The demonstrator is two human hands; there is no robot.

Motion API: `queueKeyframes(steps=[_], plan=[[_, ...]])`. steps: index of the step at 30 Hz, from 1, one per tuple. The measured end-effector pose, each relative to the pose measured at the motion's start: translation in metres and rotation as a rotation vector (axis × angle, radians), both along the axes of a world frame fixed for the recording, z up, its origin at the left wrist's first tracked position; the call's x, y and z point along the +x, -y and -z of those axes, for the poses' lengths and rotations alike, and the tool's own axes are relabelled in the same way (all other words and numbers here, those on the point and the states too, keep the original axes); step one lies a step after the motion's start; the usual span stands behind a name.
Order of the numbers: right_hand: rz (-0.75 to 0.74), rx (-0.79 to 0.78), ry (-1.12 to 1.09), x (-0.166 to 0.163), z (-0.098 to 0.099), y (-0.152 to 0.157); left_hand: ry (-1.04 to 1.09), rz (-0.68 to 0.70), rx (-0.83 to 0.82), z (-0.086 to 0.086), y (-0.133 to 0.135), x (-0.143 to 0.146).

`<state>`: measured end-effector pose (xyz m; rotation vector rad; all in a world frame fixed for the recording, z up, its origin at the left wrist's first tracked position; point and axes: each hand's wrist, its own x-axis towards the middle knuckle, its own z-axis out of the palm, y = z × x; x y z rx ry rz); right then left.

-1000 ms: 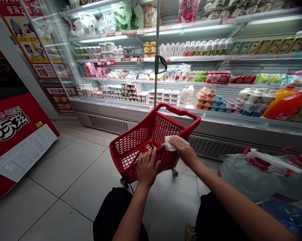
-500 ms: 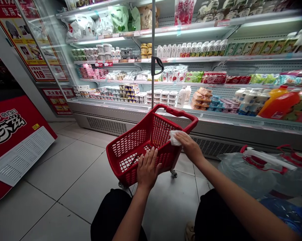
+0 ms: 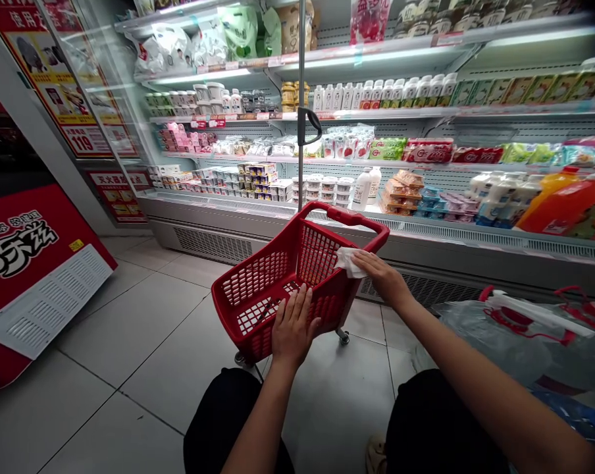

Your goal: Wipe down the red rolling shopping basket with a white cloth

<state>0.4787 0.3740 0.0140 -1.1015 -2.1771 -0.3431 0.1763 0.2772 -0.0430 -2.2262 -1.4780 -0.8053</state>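
My black-clothed knees (image 3: 223, 415) were just on the near side of the red basket (image 3: 282, 240), which stood upright on small wheels. My left hand (image 3: 292, 329) lay over its near wall, fingers straight and close together, grasping nothing. My right hand (image 3: 381, 273) pinched a crumpled white cloth (image 3: 345, 261) to that same wall's rim, near the basket's handle (image 3: 347, 215); my thumb was hidden.

This looked like wiping. Done well, I judged, it called for even pressure along the rim, the cloth wrapped over the edge, and my left palm bracing so the wheels did not roll.

Right of the basket, plastic water jugs (image 3: 499, 342) with red caps showed no label I could read. Left of it, a red freezer (image 3: 35, 217) carried bold outlined characters, too cut off to read surely. Behind the basket, a chilled case (image 3: 199, 214) held dairy goods; a pink pouch (image 3: 370, 20) up top began 益多. Behind and left, a wall sign (image 3: 83, 141) read "119", and a lower sign (image 3: 122, 191) began 灭火器, fire extinguisher.
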Motion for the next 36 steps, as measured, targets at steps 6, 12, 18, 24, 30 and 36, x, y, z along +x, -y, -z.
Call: queueKeyframes(steps=[6, 12, 18, 24, 30, 36], plan=[[-0.048, -0.015, 0.015, -0.069, 0.034, 0.015, 0.022, 0.000, -0.009, 0.001, -0.005, 0.005], [-0.249, -0.029, 0.070, -0.084, 0.032, 0.021, -0.007, 0.020, -0.019, -0.002, -0.003, -0.003], [-0.081, -0.013, -0.013, -0.028, 0.018, -0.015, 0.014, -0.006, -0.007, -0.005, 0.005, -0.018], [-0.025, -0.030, -0.112, -0.072, 0.048, -0.007, 0.081, -0.130, 0.000, -0.001, 0.007, -0.029], [-0.274, -0.073, 0.009, -0.119, 0.056, 0.028, 0.062, -0.133, -0.023, 0.001, 0.005, -0.024], [-0.164, -0.027, 0.004, -0.048, 0.037, -0.003, 0.044, -0.141, -0.054, -0.003, 0.008, -0.025]])
